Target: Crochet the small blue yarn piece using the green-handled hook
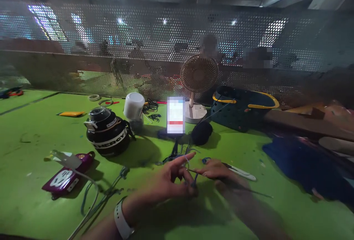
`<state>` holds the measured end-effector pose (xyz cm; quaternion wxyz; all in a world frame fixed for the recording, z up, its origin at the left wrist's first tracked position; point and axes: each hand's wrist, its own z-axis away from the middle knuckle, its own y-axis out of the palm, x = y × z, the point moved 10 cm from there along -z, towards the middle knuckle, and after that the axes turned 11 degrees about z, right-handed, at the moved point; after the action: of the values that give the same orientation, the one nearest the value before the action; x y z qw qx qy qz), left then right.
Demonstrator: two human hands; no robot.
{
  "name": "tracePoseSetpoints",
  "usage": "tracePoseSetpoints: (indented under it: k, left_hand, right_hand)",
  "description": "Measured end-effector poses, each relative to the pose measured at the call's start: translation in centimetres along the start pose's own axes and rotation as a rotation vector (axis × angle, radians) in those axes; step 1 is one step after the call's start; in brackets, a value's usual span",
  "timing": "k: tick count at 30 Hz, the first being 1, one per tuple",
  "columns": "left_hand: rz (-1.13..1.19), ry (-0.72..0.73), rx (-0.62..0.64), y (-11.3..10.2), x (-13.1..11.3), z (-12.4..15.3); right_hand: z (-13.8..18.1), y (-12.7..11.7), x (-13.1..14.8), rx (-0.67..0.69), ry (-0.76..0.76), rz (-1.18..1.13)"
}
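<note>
Blue yarn (195,179), I see, is pinched in the left hand (163,181), left of the right hand (217,170), its fingers closed round a left-to-right rod (260,193).

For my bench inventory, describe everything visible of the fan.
The fan has a round, dull brownish head with a ribbed guard, a short pale stem and a round pale base that looks like plastic. It stands upright on the green table, before the perforated panel; whether it is running cannot be told.
</note>
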<state>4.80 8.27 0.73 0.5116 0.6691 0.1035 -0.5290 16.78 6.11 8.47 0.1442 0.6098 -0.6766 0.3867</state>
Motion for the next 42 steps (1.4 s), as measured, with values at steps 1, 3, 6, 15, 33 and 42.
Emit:
tracePoseSetpoints:
  k: [1,3,6,15,33,42]
  left_hand:
    - [-0.012,0.013,-0.024,-0.2,-0.3,0.0]
    - [-0.012,0.026,-0.053,-0.6,-0.7,0.0]
    - [0.010,0.020,-0.083,-1.1,-0.8,-0.1]
    - [0.076,-0.073,-0.154,-1.0,-1.0,0.2]
    - [0.004,-0.076,-0.163,-1.1,-0.8,0.3]
    - [-0.059,-0.067,-0.181,-1.4,-0.8,0.4]
  right_hand:
    - [0.0,-0.2,-0.4,0.010,0.044,-0.019]
    - [0.1,-0.5,-1.3,0.045,0.134,-0.060]
    - [0.4,-1.0,-2.0,0.062,0.202,-0.097]
    - [-0.1,-1.5,-2.0,0.062,0.187,-0.113]
    - [-0.1,-0.9,-2.0,0.132,0.208,-0.055]
    - [-0.1,-1.4,-1.8,0.129,0.222,0.040]
